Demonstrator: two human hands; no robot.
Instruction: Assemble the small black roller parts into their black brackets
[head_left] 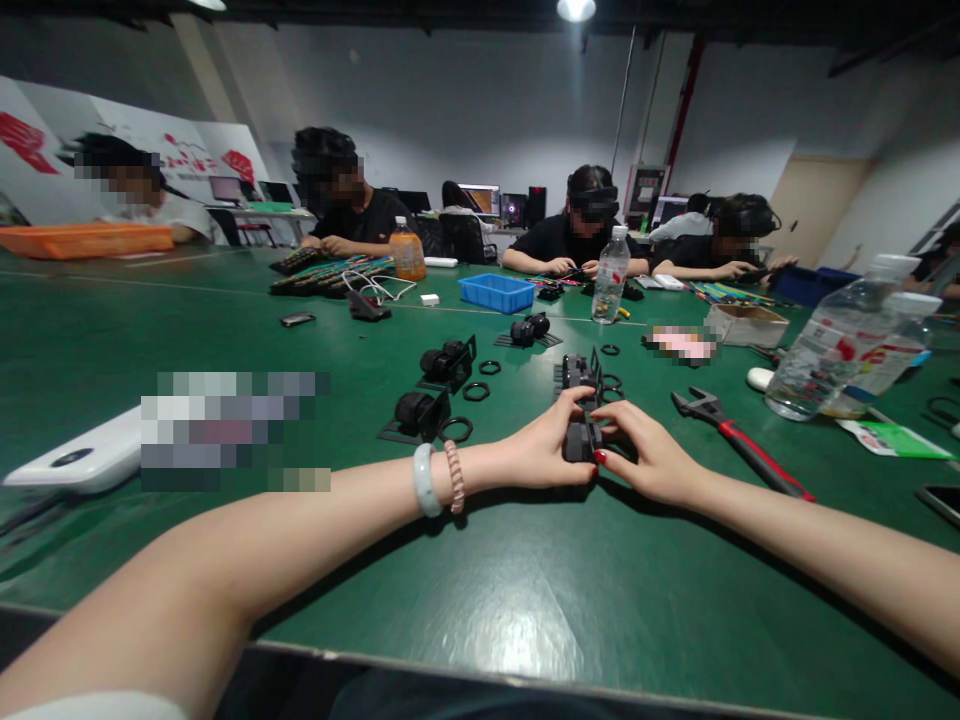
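Observation:
Over the green table, my left hand (544,440) and my right hand (651,458) meet around a small blocky black part (580,441). The left fingers are closed on its left side; the thumb and fingers of the right pinch it from the other side. Its far details are partly hidden by my fingers. Just beyond my fingertips stands a similar black part (579,371) with an upright plate. To the left lie more black parts, one nearer (418,412) and another behind it (448,364). A loose black ring (457,429) lies close to my left wrist, with several more rings around.
An adjustable wrench (739,440) with red-black handles lies right of my right hand. Water bottles (832,340) stand at the right, a blue tray (497,292) farther back. A white power bank (82,460) lies at left. Several people sit across the table.

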